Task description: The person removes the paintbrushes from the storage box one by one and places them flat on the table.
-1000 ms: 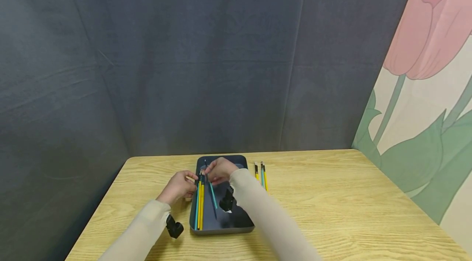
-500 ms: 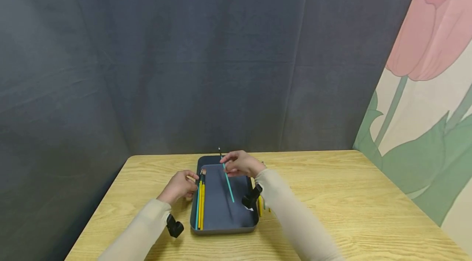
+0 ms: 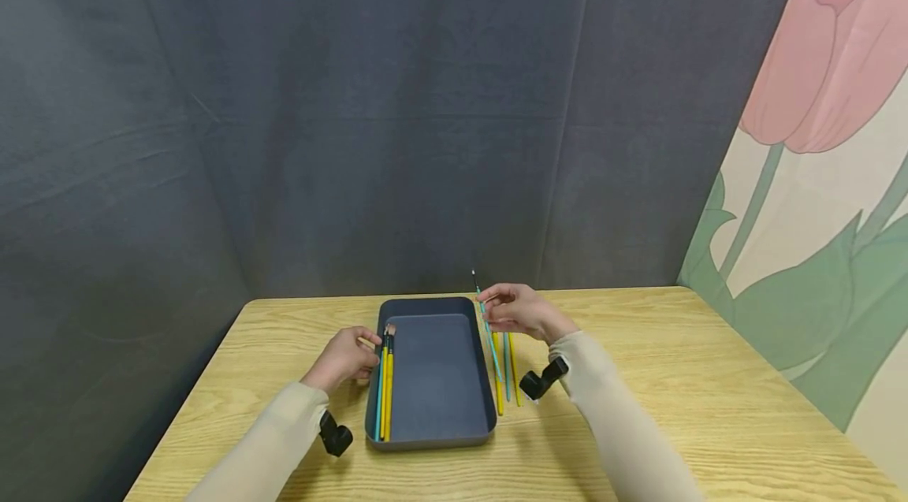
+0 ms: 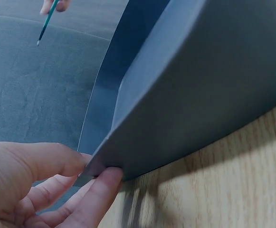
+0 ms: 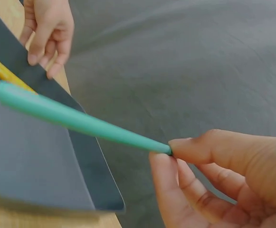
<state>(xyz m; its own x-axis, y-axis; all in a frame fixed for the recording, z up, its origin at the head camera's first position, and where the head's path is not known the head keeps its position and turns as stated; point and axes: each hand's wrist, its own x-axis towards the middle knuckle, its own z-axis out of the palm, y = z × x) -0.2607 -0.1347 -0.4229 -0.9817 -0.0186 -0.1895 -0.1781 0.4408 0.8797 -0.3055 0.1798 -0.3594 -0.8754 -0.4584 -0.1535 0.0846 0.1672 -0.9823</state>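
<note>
Turquoise paintbrush [image 5: 80, 121] tilted beside the tray's right edge, bristle end up, pinched in the right hand [image 3: 521, 310].
Thumb and fingertips of that hand are clamped on the brush near its dark ferrule; the left hand [image 3: 345, 360] pinches the left rim of the dark grey tray [image 3: 437, 384] between thumb and fingers. Inside, along that left wall, lie two yellow paintbrushes [image 3: 389, 392] and a second turquoise brush [image 3: 379, 399]. Right of the tray, more yellow brushes [image 3: 515, 376] flank another turquoise one [image 3: 507, 376] on the wood-grain table [image 3: 638, 376].
</note>
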